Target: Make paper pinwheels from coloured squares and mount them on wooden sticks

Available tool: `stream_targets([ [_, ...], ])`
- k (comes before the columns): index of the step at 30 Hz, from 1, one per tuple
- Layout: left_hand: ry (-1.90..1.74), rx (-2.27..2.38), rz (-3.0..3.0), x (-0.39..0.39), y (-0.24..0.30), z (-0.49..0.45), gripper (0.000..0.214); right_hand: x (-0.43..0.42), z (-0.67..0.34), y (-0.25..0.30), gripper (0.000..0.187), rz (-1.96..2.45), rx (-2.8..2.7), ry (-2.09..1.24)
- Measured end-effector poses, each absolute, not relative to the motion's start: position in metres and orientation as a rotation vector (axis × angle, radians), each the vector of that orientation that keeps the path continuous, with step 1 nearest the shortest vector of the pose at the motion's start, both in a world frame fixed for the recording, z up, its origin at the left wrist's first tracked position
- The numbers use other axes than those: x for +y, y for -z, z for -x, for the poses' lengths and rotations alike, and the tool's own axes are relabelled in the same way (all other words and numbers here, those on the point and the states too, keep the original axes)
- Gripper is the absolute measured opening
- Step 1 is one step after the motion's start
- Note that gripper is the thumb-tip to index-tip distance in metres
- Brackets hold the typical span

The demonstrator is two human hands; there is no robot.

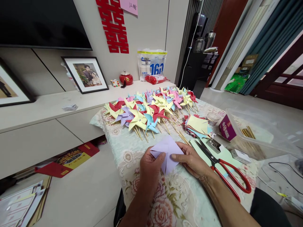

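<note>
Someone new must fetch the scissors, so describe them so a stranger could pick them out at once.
Start at the table under the floral cloth, heaped with paper pinwheels at its far end. Just beside the right hand, which pinches a lilac paper, lie the scissors, between that hand and the clear plastic box. Dark blades and bright red loop handles set them apart.

Finished pinwheels (pixel 151 108) heaped on floral tablecloth (pixel 123 148); red-handled scissors (pixel 214 162) near paper-square stack (pixel 197 126); clear bin (pixel 272 138) holds sticks (pixel 247 132).
</note>
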State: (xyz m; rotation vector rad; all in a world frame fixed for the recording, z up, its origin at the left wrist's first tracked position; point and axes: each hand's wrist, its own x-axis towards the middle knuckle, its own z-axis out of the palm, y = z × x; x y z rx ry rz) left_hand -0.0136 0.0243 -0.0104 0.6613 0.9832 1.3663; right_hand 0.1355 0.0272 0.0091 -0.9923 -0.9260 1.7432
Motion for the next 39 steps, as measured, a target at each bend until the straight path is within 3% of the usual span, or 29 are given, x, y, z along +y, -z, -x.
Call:
stream_targets([
  [15,-1.152,0.889,-0.745,0.021,0.002,0.016,0.038,0.037,-0.144,-0.007,0.06,1.07,-0.749,-1.337],
  [28,-1.098,0.972,-0.732,0.024,0.004,0.018,0.028,0.035,-0.147,-0.002,0.053,0.996,-0.933,-1.407],
  [39,-1.159,0.858,-0.612,0.027,0.001,0.013,0.033,0.032,-0.143,-0.001,0.064,0.981,-0.977,-1.58],
])
